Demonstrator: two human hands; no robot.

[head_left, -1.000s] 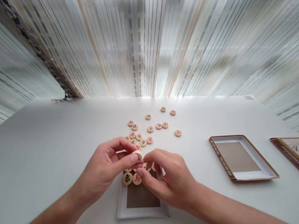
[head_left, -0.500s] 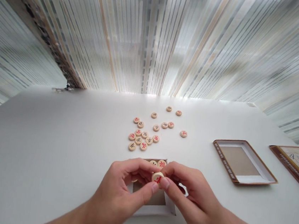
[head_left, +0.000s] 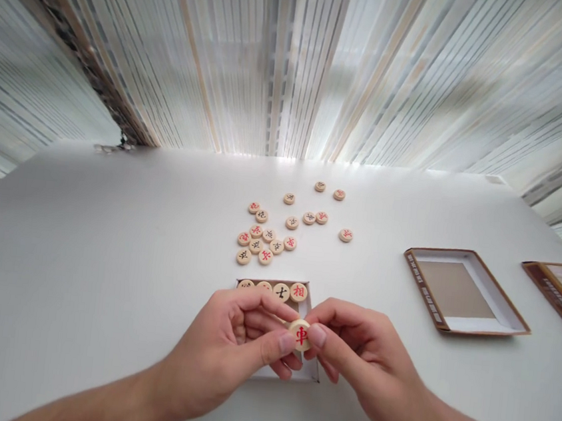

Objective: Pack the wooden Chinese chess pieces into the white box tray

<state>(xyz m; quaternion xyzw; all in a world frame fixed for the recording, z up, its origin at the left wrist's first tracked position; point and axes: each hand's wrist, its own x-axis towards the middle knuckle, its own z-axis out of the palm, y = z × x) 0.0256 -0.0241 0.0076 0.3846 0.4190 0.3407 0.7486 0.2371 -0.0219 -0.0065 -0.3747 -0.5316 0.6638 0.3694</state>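
Between both hands is a round wooden Chinese chess piece [head_left: 301, 335] with a red character facing up. My left hand [head_left: 230, 352] pinches its left side with thumb and forefinger. From the right, the thumb and fingers of my right hand [head_left: 363, 363] grip the same piece. Just below the hands lies a shallow open box [head_left: 311, 373], partly hidden by them. Along its far edge sits a row of pieces, among them a black-marked piece [head_left: 281, 292] and a red-marked piece [head_left: 298, 292].
Several loose chess pieces [head_left: 265, 256] lie scattered beyond the box on the white table [head_left: 106, 252]. To the right rests an empty shallow tray [head_left: 443, 321], and past it a printed lid [head_left: 553, 299] at the frame edge. A striped curtain [head_left: 300, 72] hangs behind.
The held piece has been turned so its red character now stands upright toward me. The view has tilted slightly, and more of the row in the box shows.
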